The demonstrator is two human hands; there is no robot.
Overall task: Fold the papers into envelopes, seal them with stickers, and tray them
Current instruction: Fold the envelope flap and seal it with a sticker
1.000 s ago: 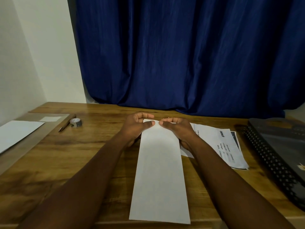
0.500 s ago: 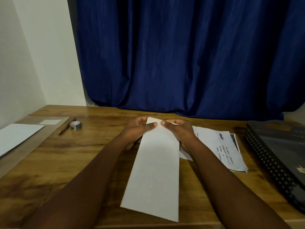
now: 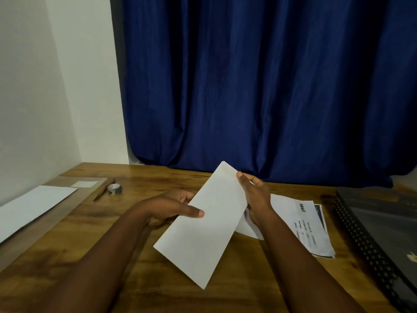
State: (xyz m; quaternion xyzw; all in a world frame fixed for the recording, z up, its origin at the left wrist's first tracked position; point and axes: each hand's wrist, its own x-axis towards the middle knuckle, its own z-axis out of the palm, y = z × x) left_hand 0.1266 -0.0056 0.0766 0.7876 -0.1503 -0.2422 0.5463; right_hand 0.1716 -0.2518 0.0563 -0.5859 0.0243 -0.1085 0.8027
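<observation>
A long white folded paper point(image 3: 207, 227) is lifted off the wooden desk point(image 3: 67, 256) and slants from lower left to upper right. My left hand point(image 3: 171, 211) grips its left edge, thumb on top and fingers underneath. My right hand point(image 3: 255, 197) holds the right edge near the far end, thumb on the paper's face. A black perforated tray point(image 3: 370, 245) stands at the right edge of the desk. Printed sheets point(image 3: 306, 229) lie flat between my right arm and the tray.
A small roll of tape point(image 3: 114, 189) and a pencil point(image 3: 102, 192) lie at the back left. A white sheet point(image 3: 29, 206) and a small white sticker sheet point(image 3: 84, 183) rest on a lower side surface at the left. A blue curtain point(image 3: 259, 86) hangs behind.
The folded paper has come up off the desk and turned clockwise to a diagonal. My left hand slid down its left edge; my right hand moved up and right.
</observation>
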